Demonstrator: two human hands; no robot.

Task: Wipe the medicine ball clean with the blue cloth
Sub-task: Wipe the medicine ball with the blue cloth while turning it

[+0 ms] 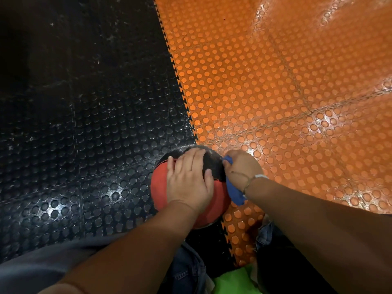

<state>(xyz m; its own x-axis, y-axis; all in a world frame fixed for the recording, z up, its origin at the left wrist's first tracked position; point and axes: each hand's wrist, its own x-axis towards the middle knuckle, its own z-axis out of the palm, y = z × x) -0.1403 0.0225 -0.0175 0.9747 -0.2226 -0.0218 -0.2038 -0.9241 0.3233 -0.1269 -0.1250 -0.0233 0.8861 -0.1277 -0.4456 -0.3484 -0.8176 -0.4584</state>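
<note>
Two hands share the work on one medicine ball (159,184), which sits on the floor right on the toothed seam where the black tiles (84,124) meet the orange tiles (275,81), close in front of the person's knees. The left hand (188,179) lies flat over the top of the ball, fingers straight and a little spread, thumb out to the side — its grip is open and takes hold of nothing. That placing looks deliberate: a round ball on studded rubber would roll or turn under a sideways rub, and a palm pressing down from above pins it.

The right hand (241,168) is at the ball's right flank, where the black panel meets the red, its grip closed round the blue cloth (233,192). The cloth is bunched between fingers and ball, a corner peeping out above the knuckles and a loose tail hanging below the wrist beside a thin bracelet (257,177). Bunching gives a thick pad to press with — my reading, not a thing shown.

How much of the ball is clean I cannot tell. The black panel shows a pale dusty sheen near the top, so the wiping is likely under way and not finished. Jeans (186,268) and something bright green (231,279) show at the bottom edge.
</note>
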